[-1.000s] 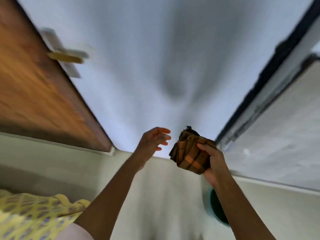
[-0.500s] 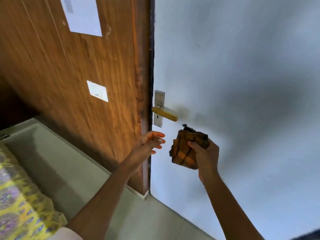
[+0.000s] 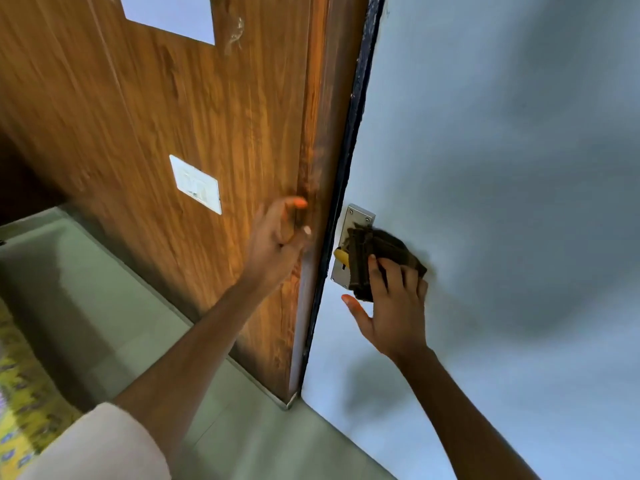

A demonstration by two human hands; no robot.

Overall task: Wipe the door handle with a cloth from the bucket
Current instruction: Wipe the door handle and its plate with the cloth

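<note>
A brown checked cloth (image 3: 375,252) is pressed over the yellow door handle (image 3: 340,256), of which only the left tip shows. The handle sits on a silver backplate (image 3: 353,223) on the pale grey door (image 3: 502,168). My right hand (image 3: 391,306) holds the cloth against the handle, fingers spread over it. My left hand (image 3: 280,237) rests against the edge of the brown wooden panel (image 3: 194,116), fingers loosely curled, holding nothing. No bucket is in view.
A white switch plate (image 3: 197,184) and a white paper sheet (image 3: 169,15) are fixed to the wooden panel. Greenish floor (image 3: 104,306) lies below left. Yellow patterned fabric (image 3: 20,393) shows at the lower left corner.
My right hand has moved up with the cloth and pressed it onto the handle, covering most of it. My left hand has risen to the wooden panel's edge.
</note>
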